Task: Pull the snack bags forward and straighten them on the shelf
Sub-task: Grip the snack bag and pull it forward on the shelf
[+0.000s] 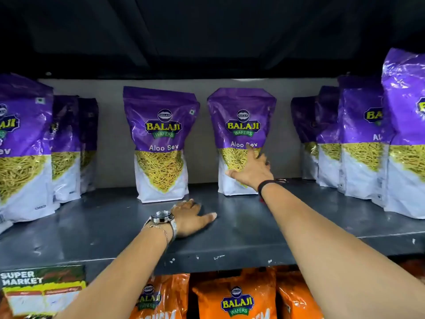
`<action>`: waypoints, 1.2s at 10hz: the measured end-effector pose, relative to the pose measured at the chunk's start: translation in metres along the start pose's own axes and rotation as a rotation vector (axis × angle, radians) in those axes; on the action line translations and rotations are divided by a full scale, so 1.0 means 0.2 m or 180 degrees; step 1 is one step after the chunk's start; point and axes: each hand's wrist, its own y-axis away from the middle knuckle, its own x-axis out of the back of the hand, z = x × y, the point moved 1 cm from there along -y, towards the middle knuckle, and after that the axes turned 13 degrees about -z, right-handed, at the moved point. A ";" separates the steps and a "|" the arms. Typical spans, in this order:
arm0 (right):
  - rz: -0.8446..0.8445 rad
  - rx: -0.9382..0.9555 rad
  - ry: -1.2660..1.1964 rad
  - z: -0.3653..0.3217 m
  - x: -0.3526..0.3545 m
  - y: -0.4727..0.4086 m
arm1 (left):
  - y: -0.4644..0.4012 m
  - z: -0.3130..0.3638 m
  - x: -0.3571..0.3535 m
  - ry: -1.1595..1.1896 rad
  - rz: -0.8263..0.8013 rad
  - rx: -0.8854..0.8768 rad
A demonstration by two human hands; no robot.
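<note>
right hand (250, 172) spread open against the right aloo sev bag (241, 125) at shelf (299, 217) rear; left hand (190, 218) flat, open, on shelf before it.

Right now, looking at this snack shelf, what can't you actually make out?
Head view only:
- Right hand covers part of the "Aloo Sev" lettering on the right middle bag; whether its fingers grip the bag is unclear.
- Bags behind the front left bag are hidden by it, so their count is unknown.
- Far-right bag is cut by the frame edge.
- Shelf tag price print is blurred.
- Left hand hides its fingertips on the shelf.
</note>
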 end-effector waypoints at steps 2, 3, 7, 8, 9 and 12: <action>0.0068 -0.0098 0.0157 -0.02 -0.06 -0.08 | -0.02 -0.02 -0.01 0.0092 -0.0036 -0.0035; 0.0166 -0.0114 0.0206 -0.01 -0.08 -0.10 | -0.04 -0.03 -0.01 0.0057 0.0001 -0.0019; 0.0326 0.0028 0.0281 -0.01 -0.05 -0.06 | 0.00 -0.01 -0.01 0.0080 0.0032 -0.0003; 0.0290 0.0053 0.0339 -0.01 -0.02 -0.02 | 0.01 -0.01 0.00 0.0097 0.0033 -0.0004; 0.0292 0.0093 0.0398 -0.01 0.00 0.04 | 0.02 0.00 -0.01 0.0111 0.0015 0.0016; 0.0285 0.0129 0.0554 0.00 0.05 0.22 | 0.04 0.01 0.00 0.0098 -0.0019 0.0039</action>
